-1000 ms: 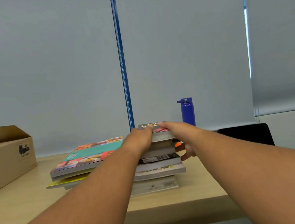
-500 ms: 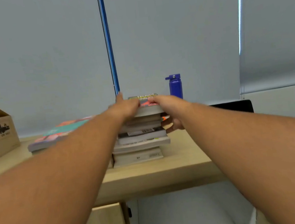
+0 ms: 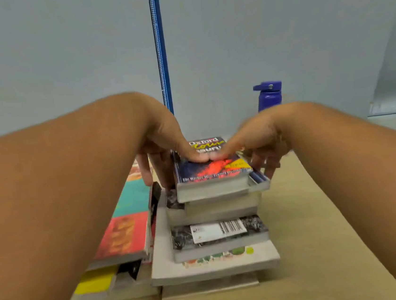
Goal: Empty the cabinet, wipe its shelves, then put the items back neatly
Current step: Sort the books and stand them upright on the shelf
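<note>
Two hands hold the thick Oxford paperback with the blue-and-red cover [image 3: 214, 170]: your left hand [image 3: 164, 148] and right hand [image 3: 257, 138] each press a thumb on its cover (the tips nearly meet) and curl fingers down its sides. It lies atop the tall stack of paperbacks [image 3: 216, 236] on the light wooden table [image 3: 313, 235], with the blue lidded bottle [image 3: 269, 96] behind.

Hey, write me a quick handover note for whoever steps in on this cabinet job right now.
Left hand and right hand: thumbs on the Oxford book, fingers down its sides, gripping it.
Left stack and right stack of books sit on the wooden top; the Oxford book crowns the right one, blue bottle behind.
Done: books are out. Left: putting them back; cabinet and wiping not in view.
</note>
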The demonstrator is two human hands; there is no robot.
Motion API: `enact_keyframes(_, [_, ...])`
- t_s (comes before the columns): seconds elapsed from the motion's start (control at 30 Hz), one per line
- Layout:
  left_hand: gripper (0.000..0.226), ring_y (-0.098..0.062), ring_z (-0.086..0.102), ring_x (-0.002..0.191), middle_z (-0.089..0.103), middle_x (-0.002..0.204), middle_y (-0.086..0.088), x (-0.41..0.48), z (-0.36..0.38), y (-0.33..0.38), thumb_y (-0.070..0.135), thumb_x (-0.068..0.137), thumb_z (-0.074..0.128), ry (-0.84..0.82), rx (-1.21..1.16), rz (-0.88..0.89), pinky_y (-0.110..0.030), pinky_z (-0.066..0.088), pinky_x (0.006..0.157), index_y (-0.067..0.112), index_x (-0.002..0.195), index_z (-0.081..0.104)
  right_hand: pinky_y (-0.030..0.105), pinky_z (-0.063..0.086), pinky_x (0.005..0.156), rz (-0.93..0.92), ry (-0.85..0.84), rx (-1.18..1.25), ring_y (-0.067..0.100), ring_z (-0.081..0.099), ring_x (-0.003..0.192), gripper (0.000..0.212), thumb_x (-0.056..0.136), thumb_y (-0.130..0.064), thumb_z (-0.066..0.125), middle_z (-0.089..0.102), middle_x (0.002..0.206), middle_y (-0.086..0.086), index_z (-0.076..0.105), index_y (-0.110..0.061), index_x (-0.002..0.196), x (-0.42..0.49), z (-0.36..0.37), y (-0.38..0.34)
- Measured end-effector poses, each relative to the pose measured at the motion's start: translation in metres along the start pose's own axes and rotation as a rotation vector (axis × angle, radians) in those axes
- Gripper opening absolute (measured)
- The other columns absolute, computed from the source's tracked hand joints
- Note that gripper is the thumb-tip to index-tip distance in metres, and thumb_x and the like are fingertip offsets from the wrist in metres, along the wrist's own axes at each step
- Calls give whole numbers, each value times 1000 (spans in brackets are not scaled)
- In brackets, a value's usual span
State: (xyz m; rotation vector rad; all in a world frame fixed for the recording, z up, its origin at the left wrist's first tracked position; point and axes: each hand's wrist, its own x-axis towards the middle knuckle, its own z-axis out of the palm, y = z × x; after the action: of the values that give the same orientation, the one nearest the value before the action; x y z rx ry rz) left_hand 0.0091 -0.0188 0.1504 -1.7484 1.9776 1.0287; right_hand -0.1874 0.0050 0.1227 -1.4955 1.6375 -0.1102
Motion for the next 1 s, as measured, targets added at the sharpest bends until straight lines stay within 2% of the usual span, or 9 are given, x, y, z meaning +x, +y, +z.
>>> enact_keyframes(0.13, [58, -28, 76, 91, 77, 105, -12, -8, 12, 0, 49, 79, 78, 43, -182, 84, -39, 63, 65, 18, 125, 59, 38, 60, 68, -32, -32, 93, 25, 74, 78, 50, 79, -52, 75, 77, 95, 7, 67, -18, 115, -19, 5, 14])
enact_keyframes(0.23, [40, -29, 75, 79, 75, 92, -13, -13, 31, -4, 44, 77, 83, 237, -420, 132, -40, 63, 62, 19, 95, 58, 40, 61, 67, -29, 58, 251, 25, 74, 79, 35, 86, -45, 75, 78, 92, 7, 64, -17, 103, -33, 16, 17])
enact_keyframes(0.3, [39, -30, 75, 76, 74, 92, -11, -17, 39, -7, 50, 78, 82, 322, -486, 143, -43, 64, 66, 22, 94, 60, 41, 62, 70, -9, 163, 310, 23, 75, 81, 35, 85, -46, 76, 76, 97, 5, 56, -23, 103, -40, 21, 17])
enact_keyframes(0.37, [38, -23, 73, 74, 75, 94, -7, -19, 48, -11, 55, 83, 75, 374, -465, 160, -35, 62, 63, 22, 101, 67, 44, 62, 76, 38, 193, 337, 22, 75, 84, 48, 82, -50, 77, 74, 105, 5, 50, -27, 115, -43, 26, 17])
enact_keyframes(0.43, [39, -9, 64, 68, 73, 95, -2, -20, 57, -13, 56, 89, 68, 441, -446, 175, -25, 48, 52, 21, 105, 70, 45, 62, 81, 59, 217, 362, 22, 75, 88, 59, 83, -51, 76, 72, 112, 4, 46, -29, 128, -49, 30, 16])
enact_keyframes(0.5, [37, -6, 58, 68, 73, 97, -3, -20, 65, -12, 54, 93, 63, 486, -415, 197, -22, 39, 53, 21, 105, 71, 43, 60, 86, 73, 285, 331, 21, 72, 95, 65, 84, -54, 73, 68, 119, 2, 42, -30, 136, -55, 36, 15])
enact_keyframes(0.73, [33, -27, 62, 103, 63, 113, -10, -12, 89, -3, 40, 104, 48, 550, -292, 343, -31, 47, 78, 24, 125, 67, 43, 57, 94, 0, 426, 633, 11, 73, 91, 32, 87, -52, 71, 77, 100, -9, 72, -28, 108, -60, 71, 37])
enact_keyframes(0.87, [40, -26, 51, 106, 49, 106, -7, -11, 89, 4, 47, 104, 40, 672, -106, 312, -35, 43, 84, 27, 123, 69, 48, 58, 91, -26, 438, 830, 19, 76, 89, 27, 88, -39, 75, 78, 98, -1, 73, -20, 107, -49, 64, 55])
enact_keyframes(1.0, [53, -20, 37, 110, 39, 107, 4, -11, 89, 37, 55, 104, 26, 648, 29, 148, -42, 39, 90, 27, 120, 69, 49, 58, 90, -22, 400, 890, 21, 76, 90, 28, 91, -38, 71, 78, 101, 1, 67, -20, 112, -42, 45, 82])
